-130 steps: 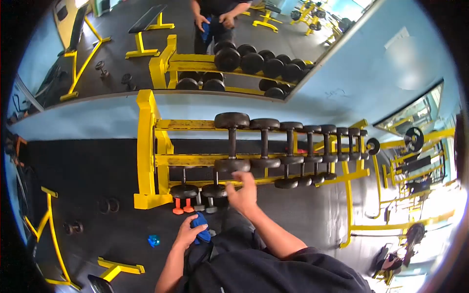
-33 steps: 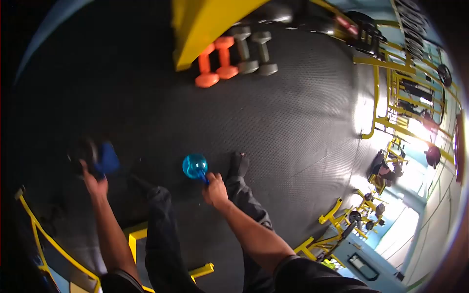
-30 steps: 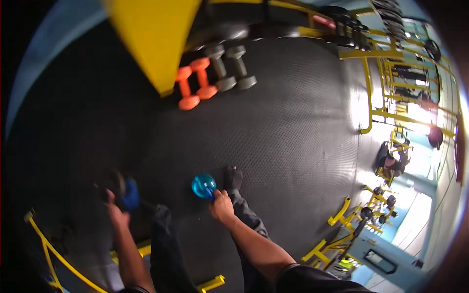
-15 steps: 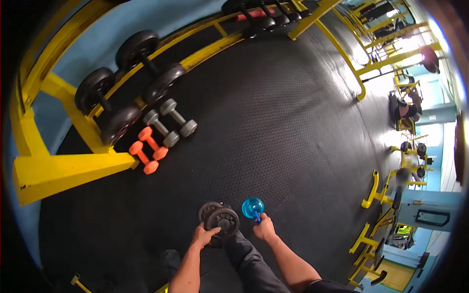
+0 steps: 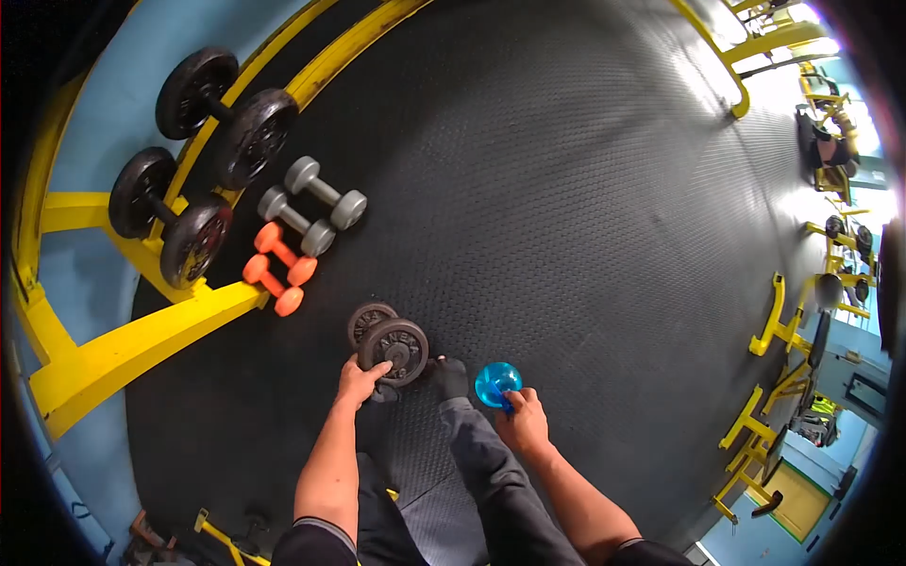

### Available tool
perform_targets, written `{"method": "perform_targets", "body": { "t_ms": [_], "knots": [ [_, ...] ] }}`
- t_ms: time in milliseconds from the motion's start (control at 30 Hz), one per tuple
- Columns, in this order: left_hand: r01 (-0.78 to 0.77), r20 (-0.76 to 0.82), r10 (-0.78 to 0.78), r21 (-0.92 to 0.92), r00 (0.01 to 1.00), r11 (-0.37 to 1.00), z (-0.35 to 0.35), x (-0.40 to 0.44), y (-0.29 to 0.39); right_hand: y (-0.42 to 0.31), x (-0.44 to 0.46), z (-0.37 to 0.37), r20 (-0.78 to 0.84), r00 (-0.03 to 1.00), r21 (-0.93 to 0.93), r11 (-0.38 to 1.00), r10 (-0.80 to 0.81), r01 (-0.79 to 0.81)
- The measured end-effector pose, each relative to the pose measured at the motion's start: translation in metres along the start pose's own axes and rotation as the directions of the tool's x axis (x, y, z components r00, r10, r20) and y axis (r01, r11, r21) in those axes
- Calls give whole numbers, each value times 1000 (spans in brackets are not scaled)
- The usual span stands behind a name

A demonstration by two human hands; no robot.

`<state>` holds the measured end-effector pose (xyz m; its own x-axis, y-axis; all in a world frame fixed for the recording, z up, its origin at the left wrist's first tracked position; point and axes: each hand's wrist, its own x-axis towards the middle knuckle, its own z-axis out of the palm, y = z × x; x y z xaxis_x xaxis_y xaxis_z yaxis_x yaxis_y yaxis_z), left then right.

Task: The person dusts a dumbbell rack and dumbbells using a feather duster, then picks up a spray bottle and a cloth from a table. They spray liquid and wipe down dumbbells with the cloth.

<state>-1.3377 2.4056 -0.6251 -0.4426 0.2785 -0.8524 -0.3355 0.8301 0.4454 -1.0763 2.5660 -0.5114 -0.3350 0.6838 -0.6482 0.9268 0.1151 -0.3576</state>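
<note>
My left hand (image 5: 357, 382) grips two dark round weight plates, its thumb across the face of the front weight plate (image 5: 401, 351). Raised lettering shows on that face. The second weight plate (image 5: 368, 319) sits behind it and is partly covered. Whether a bar joins them I cannot tell. To the right, my right hand (image 5: 525, 421) is closed on the dark blue handle end of a translucent blue water bottle (image 5: 497, 384). Both hands are held low in front of my legs, over the black floor.
At left, two large black dumbbells (image 5: 257, 139) rest on a yellow rack (image 5: 142, 344). Beside it on the floor lie two grey dumbbells (image 5: 326, 193) and two orange dumbbells (image 5: 274, 285). Yellow gym machines (image 5: 769, 321) line the right side. My shoe (image 5: 451, 377) is between my hands.
My left hand and the weight plates have moved up and left in view; the bottle has shifted slightly right. My legs have changed position, and the rack and dumbbells appear further left.
</note>
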Motion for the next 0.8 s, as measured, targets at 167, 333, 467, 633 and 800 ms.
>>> {"method": "perform_targets", "body": {
  "t_ms": [167,333,467,633,800],
  "knots": [
    [280,99,-267,-497,959,821,-24,-9,-31,-30,-15,-9,149,977,-146,974,-153,174],
    [282,114,-267,-579,957,765,-12,-13,-68,-64,-29,-9,221,942,-129,950,-253,285],
    [75,-163,-183,-513,969,855,17,-33,-71,-95,-41,0,215,938,-165,936,-273,310],
    [-229,-136,227,0,964,973,0,-168,-37,-147,-72,1,276,893,-333,836,-356,436],
    [-332,59,330,35,942,943,15,-225,-59,-193,-120,5,370,883,-316,855,-289,412]
  ]
}}
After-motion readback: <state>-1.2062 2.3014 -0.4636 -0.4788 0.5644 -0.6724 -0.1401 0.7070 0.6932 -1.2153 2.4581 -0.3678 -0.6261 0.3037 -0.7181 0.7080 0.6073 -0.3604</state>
